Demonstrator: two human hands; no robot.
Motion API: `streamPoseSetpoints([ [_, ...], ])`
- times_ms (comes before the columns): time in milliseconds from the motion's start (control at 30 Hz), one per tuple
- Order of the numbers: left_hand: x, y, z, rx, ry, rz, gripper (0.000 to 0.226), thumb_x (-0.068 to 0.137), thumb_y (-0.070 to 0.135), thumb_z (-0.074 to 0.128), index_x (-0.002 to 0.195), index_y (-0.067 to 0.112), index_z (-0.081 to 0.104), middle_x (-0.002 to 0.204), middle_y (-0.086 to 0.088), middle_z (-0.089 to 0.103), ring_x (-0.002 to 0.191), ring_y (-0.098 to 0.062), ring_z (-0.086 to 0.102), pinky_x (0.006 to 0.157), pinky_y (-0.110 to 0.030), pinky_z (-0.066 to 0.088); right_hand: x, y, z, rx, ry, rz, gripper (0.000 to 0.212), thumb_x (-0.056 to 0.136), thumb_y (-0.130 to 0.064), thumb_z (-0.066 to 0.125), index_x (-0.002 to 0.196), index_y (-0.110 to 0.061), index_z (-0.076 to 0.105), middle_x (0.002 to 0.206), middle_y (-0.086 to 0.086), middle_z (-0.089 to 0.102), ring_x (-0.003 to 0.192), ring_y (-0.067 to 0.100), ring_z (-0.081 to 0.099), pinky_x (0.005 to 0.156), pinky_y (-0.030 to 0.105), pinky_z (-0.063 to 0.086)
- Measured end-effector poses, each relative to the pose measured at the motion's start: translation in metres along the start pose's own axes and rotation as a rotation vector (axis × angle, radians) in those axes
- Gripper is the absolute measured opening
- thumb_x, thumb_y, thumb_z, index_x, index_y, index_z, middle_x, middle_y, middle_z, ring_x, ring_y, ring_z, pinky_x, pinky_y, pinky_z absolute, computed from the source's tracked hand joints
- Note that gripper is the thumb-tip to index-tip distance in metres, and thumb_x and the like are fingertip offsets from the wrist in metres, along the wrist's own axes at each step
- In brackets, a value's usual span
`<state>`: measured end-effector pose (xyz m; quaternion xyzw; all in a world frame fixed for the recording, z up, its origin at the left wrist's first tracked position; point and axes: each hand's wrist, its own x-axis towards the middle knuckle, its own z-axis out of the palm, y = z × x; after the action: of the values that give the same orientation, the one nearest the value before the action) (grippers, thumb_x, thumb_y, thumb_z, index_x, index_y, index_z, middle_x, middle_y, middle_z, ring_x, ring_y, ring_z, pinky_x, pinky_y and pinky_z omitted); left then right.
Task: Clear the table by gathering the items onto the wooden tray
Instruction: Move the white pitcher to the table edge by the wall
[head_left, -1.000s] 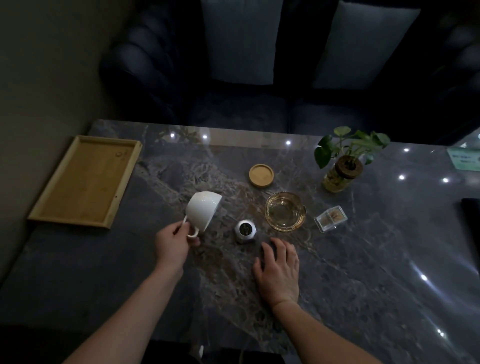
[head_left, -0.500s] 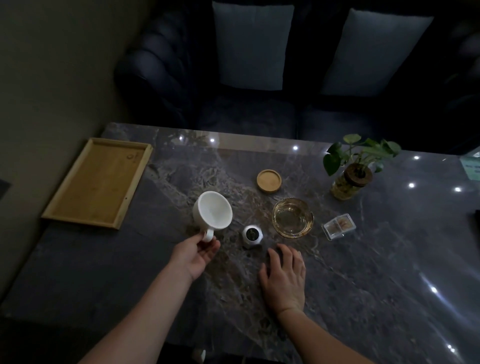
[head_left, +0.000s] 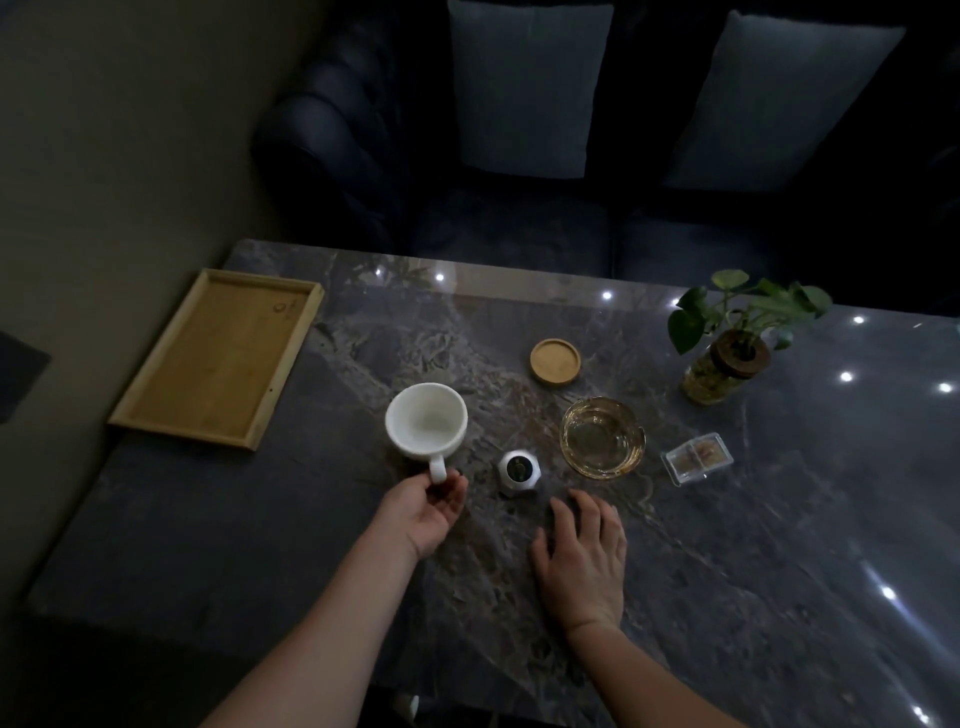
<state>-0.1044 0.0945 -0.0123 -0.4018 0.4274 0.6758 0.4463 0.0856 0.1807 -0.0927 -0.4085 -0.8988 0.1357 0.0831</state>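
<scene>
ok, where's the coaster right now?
Head view: the coaster lies on the table right of centre, just beyond the glass ashtray and left of the plant jar.

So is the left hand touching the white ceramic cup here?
Touching. The head view shows the left hand with its fingers closed around the white ceramic cup handle.

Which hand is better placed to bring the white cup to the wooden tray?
The left hand. It already grips the white cup by its handle, and the wooden tray lies on its side of the table. The right hand rests flat on the table, farther away.
</scene>
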Motion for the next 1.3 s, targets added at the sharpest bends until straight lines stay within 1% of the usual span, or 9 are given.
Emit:
streamPoseSetpoints([
  [267,-0.002,-0.002,-0.009,0.0,-0.086,-0.048,0.033,0.102,0.02,0.041,0.098,-0.009,0.057,0.087,-0.026,0.067,0.057,-0.034,0.071,0.045,-0.036,0.058,0.001,-0.001,-0.001,0.001,-0.002,0.003,0.048,0.086,-0.048,0.044,0.121,-0.02,0.062,0.135,0.009,0.052,0.133,0.033,0.033,0.114,0.055,0.033],
  [500,-0.005,-0.004,-0.028,0.308,-0.104,-0.064,0.057,0.102,0.043,0.035,0.112,-0.008,0.059,0.09,-0.028,0.072,0.075,-0.039,0.071,0.052,-0.038,0.06,0.001,-0.001,-0.002,0.006,-0.053,0.015,0.043,0.087,-0.044,0.059,0.124,-0.022,0.06,0.137,0.007,0.049,0.134,0.031,0.031,0.115,0.055,0.032],
  [633,-0.012,-0.004,-0.059,0.757,0.091,0.411,0.026,0.096,0.023,0.055,0.113,0.005,0.063,0.09,-0.016,0.068,0.073,-0.027,0.066,0.062,-0.035,0.056,0.0,-0.002,-0.004,0.053,-0.069,0.028,0.042,0.086,-0.04,0.066,0.123,-0.022,0.06,0.138,0.005,0.048,0.135,0.031,0.032,0.116,0.052,0.03],
  [733,-0.015,0.013,-0.104,1.326,0.251,0.935,0.028,0.089,0.012,0.063,0.117,0.01,0.066,0.106,-0.011,0.066,0.097,-0.028,0.064,0.084,-0.036,0.05,0.003,-0.003,-0.011,0.114,-0.021,0.037,0.036,0.081,-0.027,0.075,0.113,-0.015,0.069,0.129,0.011,0.057,0.125,0.037,0.046,0.108,0.053,0.039],
  [833,-0.012,0.035,-0.149,1.733,0.475,1.199,0.035,0.088,0.024,0.061,0.121,0.013,0.064,0.12,-0.015,0.061,0.109,-0.035,0.058,0.09,-0.048,0.047,0.006,-0.021,-0.023,0.232,0.087,-0.146,0.022,0.079,-0.019,0.074,0.099,-0.011,0.075,0.109,0.009,0.067,0.101,0.033,0.061,0.089,0.043,0.048],
  [933,-0.005,0.052,-0.181,1.883,0.697,1.116,0.055,0.089,0.048,0.047,0.137,0.021,0.049,0.142,-0.02,0.047,0.134,-0.041,0.04,0.104,-0.066,0.033,0.01,-0.065,-0.036,0.413,-0.067,-0.287,0.022,0.086,-0.023,0.071,0.106,-0.014,0.072,0.105,0.0,0.066,0.087,0.018,0.064,0.075,0.034,0.055],
  [1000,0.002,0.059,-0.198,1.916,0.744,1.012,0.072,0.087,0.064,0.032,0.146,0.023,0.036,0.153,-0.021,0.034,0.144,-0.043,0.024,0.108,-0.072,0.019,0.02,-0.096,-0.038,0.481,-0.211,-0.182,0.03,0.086,-0.029,0.072,0.113,-0.016,0.067,0.105,-0.002,0.065,0.083,0.014,0.064,0.074,0.037,0.057],
  [1133,0.015,0.055,-0.212,1.905,0.784,0.938,0.09,0.082,0.077,-0.001,0.153,0.027,0.023,0.161,-0.014,0.021,0.15,-0.038,0.011,0.112,-0.072,0.012,0.052,-0.129,-0.039,0.522,-0.411,0.117,0.031,0.084,-0.038,0.074,0.107,-0.018,0.066,0.101,-0.001,0.069,0.089,0.014,0.066,0.081,0.042,0.057],
  [1300,0.022,0.054,-0.215,1.884,0.778,0.928,0.083,0.086,0.074,0.009,0.151,0.025,0.03,0.159,-0.015,0.028,0.148,-0.039,0.017,0.112,-0.072,0.012,0.061,-0.137,-0.034,0.493,-0.4,0.115,0.023,0.093,-0.032,0.065,0.083,-0.011,0.067,0.077,0.003,0.07,0.072,0.019,0.066,0.073,0.049,0.055],
])
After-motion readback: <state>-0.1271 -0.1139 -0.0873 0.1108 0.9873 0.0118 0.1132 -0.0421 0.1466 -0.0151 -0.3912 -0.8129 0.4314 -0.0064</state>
